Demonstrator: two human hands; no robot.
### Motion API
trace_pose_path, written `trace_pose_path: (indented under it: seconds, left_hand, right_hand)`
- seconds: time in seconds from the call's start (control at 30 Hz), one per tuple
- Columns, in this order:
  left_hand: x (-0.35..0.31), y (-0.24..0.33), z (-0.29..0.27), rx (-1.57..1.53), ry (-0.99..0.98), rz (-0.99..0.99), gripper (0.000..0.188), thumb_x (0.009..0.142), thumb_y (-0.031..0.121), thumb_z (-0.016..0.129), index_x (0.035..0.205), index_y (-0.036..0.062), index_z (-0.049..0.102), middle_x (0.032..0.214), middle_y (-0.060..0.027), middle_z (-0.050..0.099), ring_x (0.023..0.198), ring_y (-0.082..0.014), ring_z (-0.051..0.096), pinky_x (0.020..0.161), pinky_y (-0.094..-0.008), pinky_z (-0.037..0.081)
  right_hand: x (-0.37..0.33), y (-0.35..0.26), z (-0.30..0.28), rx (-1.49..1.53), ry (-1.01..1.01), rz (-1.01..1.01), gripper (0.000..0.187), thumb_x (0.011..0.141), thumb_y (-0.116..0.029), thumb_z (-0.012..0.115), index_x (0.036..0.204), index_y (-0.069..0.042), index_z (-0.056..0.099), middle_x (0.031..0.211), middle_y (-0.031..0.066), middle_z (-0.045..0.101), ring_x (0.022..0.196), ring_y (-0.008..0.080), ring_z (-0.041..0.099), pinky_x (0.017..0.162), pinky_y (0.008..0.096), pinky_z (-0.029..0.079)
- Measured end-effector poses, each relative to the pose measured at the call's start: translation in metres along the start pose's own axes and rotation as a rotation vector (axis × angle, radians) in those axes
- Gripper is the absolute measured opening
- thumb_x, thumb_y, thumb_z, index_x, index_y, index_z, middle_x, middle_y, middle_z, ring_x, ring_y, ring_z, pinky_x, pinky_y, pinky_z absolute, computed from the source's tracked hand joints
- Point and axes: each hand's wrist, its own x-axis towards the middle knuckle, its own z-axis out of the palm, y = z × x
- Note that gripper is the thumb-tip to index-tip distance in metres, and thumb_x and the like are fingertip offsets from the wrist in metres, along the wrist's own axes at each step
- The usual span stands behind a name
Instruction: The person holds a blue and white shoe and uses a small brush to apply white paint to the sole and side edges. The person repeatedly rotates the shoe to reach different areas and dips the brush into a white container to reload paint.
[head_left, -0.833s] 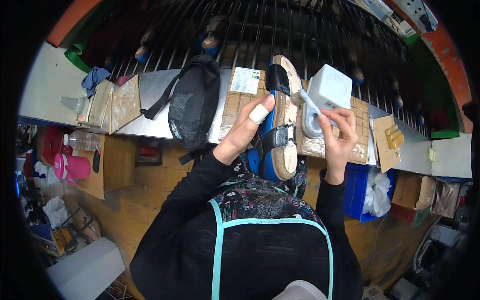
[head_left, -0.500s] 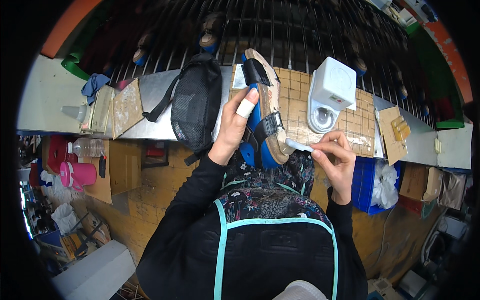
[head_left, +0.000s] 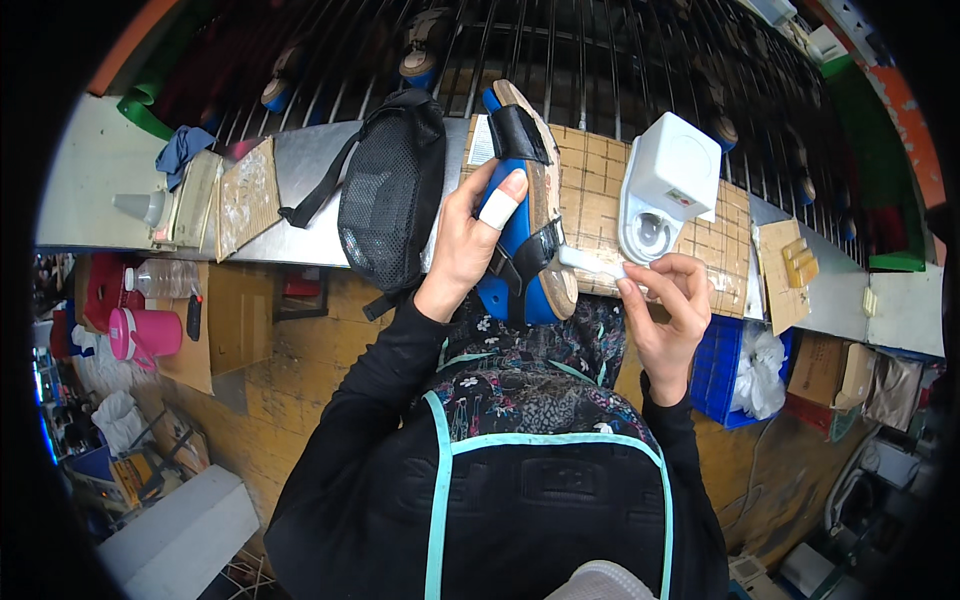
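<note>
Head view, looking down over a dark apron with pale turquoise trim (head_left: 440, 480). Lifted off the table (head_left: 300, 180) and tilted upright since a moment ago: a blue sandal (head_left: 525, 250) with black straps and tan sole edge, earlier lying flatter beside the white dispenser (head_left: 665, 190), now raised in front of the chest, heel end lowest. Left hand (head_left: 470, 235) wrapped around the sandal's left side, one fingertip bandaged in white, thumb over the footbed. Right hand (head_left: 670, 300) pulled back from the dispenser to just right of the sandal, fingers pinched shut on a small white brush-like tool (head_left: 590, 262) whose tip touches the sandal's sole edge near the lower strap; seemingly the start of dabbing something along that edge. Left of the sandal, touching the left hand's wrist side, a black mesh bag (head_left: 390, 195) on the metal table. Beyond the sandal, a woven bamboo-patterned mat (head_left: 600, 175) under the dispenser. Further left of the sandal, cardboard pieces (head_left: 245, 195) and a blue cloth (head_left: 180, 150). Room to move: open space between sandal and chest; crowded to the right by the dispenser, to the left by the bag; table edge running just behind the sandal's middle.
</note>
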Motion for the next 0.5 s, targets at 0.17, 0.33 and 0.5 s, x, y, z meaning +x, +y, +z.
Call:
trace_pose_path:
  seconds: [0.17, 0.33, 0.5]
  left_hand:
    - [0.008, -0.003, 0.003, -0.133, 0.026, -0.019, 0.06, 0.092, 0.043, 0.061, 0.118, -0.011, 0.058, 0.1, -0.0113, 0.066, 0.091, -0.0127, 0.06, 0.082, -0.0247, 0.047]
    - [0.014, 0.002, 0.005, -0.337, -0.06, -0.119, 0.055, 0.093, 0.041, 0.059, 0.116, -0.0087, 0.061, 0.102, -0.0098, 0.066, 0.091, -0.0115, 0.061, 0.083, -0.0241, 0.048]
    - [0.021, 0.004, 0.012, -0.468, -0.08, -0.285, 0.056, 0.093, 0.047, 0.058, 0.122, -0.0011, 0.06, 0.11, -0.0104, 0.066, 0.094, -0.0139, 0.063, 0.087, -0.0267, 0.049]
  right_hand:
    - [0.002, 0.008, -0.002, 0.073, -0.035, -0.058, 0.022, 0.068, -0.01, 0.082, 0.089, -0.011, 0.077, 0.087, 0.0029, 0.058, 0.073, 0.0149, 0.052, 0.076, 0.0298, 0.033]
    - [0.003, 0.014, -0.007, 0.129, -0.086, -0.038, 0.023, 0.067, -0.009, 0.082, 0.09, -0.011, 0.077, 0.085, 0.003, 0.058, 0.077, 0.0162, 0.052, 0.076, 0.0306, 0.036]
    - [0.009, 0.016, -0.008, 0.187, -0.066, -0.082, 0.025, 0.066, -0.007, 0.082, 0.09, -0.01, 0.077, 0.084, 0.0029, 0.059, 0.079, 0.0165, 0.052, 0.074, 0.0302, 0.038]
